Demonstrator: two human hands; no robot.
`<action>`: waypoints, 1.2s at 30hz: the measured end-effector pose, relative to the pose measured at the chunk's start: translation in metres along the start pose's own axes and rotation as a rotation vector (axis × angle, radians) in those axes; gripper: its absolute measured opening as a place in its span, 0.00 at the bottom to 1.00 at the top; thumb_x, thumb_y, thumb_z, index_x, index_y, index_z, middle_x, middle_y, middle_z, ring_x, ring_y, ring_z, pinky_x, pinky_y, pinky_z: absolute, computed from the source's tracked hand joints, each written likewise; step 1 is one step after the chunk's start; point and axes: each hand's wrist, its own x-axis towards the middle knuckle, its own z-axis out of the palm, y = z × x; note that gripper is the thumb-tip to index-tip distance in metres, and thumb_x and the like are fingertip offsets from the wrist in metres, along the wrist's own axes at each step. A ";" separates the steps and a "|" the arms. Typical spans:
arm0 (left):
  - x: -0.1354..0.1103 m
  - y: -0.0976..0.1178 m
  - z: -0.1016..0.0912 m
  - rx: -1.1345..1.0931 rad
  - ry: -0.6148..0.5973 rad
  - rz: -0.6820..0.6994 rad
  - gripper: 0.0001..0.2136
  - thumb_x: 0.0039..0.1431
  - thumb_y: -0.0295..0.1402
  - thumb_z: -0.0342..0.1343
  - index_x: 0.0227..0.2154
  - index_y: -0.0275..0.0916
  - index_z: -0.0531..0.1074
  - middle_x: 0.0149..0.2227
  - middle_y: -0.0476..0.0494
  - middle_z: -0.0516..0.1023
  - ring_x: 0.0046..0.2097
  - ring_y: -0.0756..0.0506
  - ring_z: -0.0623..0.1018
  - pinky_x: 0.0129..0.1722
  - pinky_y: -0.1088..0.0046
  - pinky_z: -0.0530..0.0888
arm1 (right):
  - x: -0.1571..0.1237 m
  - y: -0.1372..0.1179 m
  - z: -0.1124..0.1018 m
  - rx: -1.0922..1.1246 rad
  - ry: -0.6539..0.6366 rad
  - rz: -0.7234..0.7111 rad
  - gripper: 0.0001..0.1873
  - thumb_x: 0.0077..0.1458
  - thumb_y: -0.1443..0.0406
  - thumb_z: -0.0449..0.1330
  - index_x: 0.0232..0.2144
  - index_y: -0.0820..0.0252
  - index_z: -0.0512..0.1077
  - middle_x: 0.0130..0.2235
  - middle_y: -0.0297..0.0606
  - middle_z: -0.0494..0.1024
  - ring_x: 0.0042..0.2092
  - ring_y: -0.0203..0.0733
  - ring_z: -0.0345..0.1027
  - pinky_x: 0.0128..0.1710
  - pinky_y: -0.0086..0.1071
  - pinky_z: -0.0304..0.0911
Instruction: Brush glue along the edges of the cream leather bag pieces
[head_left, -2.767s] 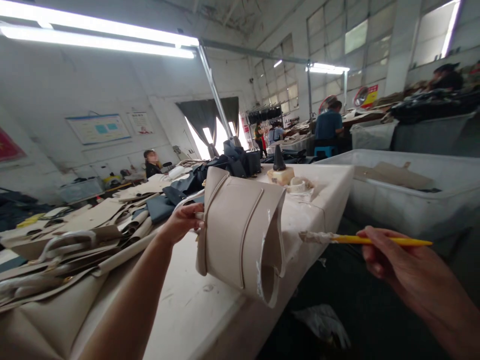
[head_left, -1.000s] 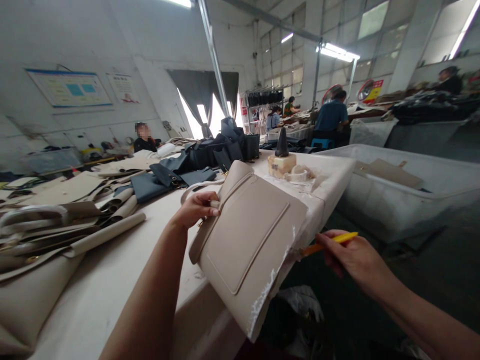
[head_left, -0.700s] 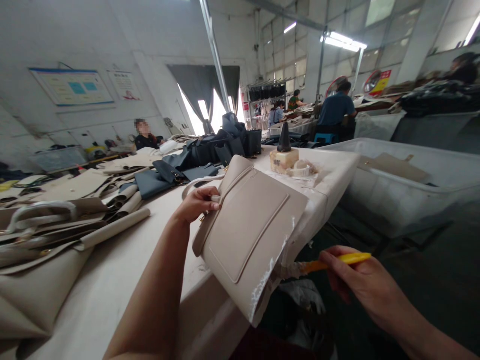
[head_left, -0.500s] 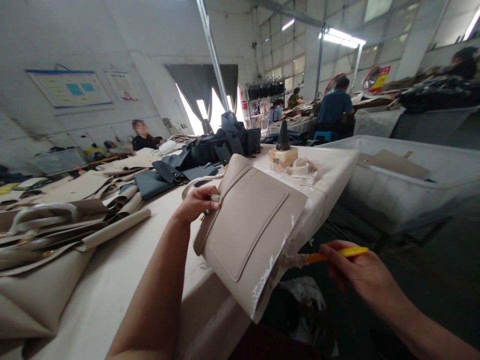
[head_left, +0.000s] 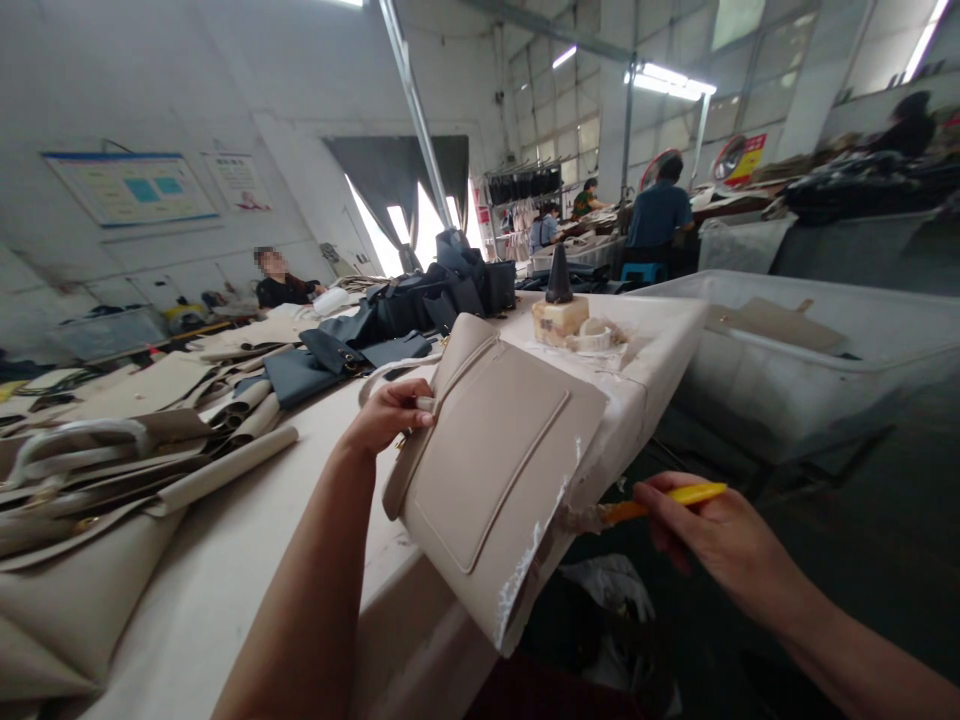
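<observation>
A beige leather handbag (head_left: 495,440) is held tilted over the front edge of the table, its lower edge streaked with white glue. My left hand (head_left: 394,415) pinches it near the top, by the strap and metal fittings. In my right hand (head_left: 697,525) is a yellow-handled glue brush (head_left: 626,510), gripped by the handle. The glue-caked bristles are at the bag's lower edge; the tip's exact contact is partly hidden by the bag.
The pale table (head_left: 300,480) carries several beige bag pieces (head_left: 82,540) at left and dark blue bags (head_left: 450,285) behind. A cream block (head_left: 560,322) with a black cone (head_left: 559,275) stands near a tape roll (head_left: 596,335). A white bin (head_left: 810,370) stands right. Several people work farther back.
The view has shifted slightly, so the scene sits a little farther left. Both hands keep their holds, and the brush stays at the bag's glued edge.
</observation>
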 end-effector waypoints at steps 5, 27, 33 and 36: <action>0.000 -0.001 0.000 0.008 -0.003 -0.004 0.13 0.39 0.33 0.67 0.19 0.34 0.67 0.21 0.52 0.63 0.24 0.53 0.63 0.21 0.77 0.58 | -0.008 0.003 0.003 0.041 -0.024 0.037 0.23 0.49 0.45 0.55 0.23 0.59 0.68 0.16 0.30 0.67 0.16 0.33 0.58 0.15 0.26 0.53; -0.003 0.000 0.000 -0.009 0.005 0.021 0.12 0.39 0.33 0.67 0.20 0.34 0.69 0.21 0.52 0.62 0.23 0.53 0.62 0.19 0.78 0.58 | 0.023 -0.004 -0.008 0.050 0.045 -0.024 0.24 0.47 0.44 0.57 0.21 0.60 0.68 0.16 0.32 0.67 0.15 0.31 0.58 0.12 0.25 0.52; -0.001 -0.001 0.002 -0.044 0.026 0.002 0.12 0.38 0.33 0.68 0.20 0.35 0.69 0.22 0.52 0.62 0.23 0.54 0.62 0.19 0.78 0.57 | -0.014 -0.006 0.005 0.329 -0.007 0.189 0.24 0.42 0.44 0.61 0.20 0.59 0.65 0.14 0.30 0.64 0.13 0.29 0.53 0.10 0.23 0.47; 0.000 -0.002 0.003 -0.038 0.025 0.023 0.12 0.37 0.32 0.68 0.20 0.35 0.69 0.23 0.52 0.62 0.23 0.54 0.62 0.20 0.77 0.56 | -0.020 -0.007 0.017 0.392 -0.041 0.255 0.25 0.39 0.43 0.62 0.20 0.58 0.65 0.14 0.30 0.63 0.13 0.29 0.52 0.10 0.24 0.47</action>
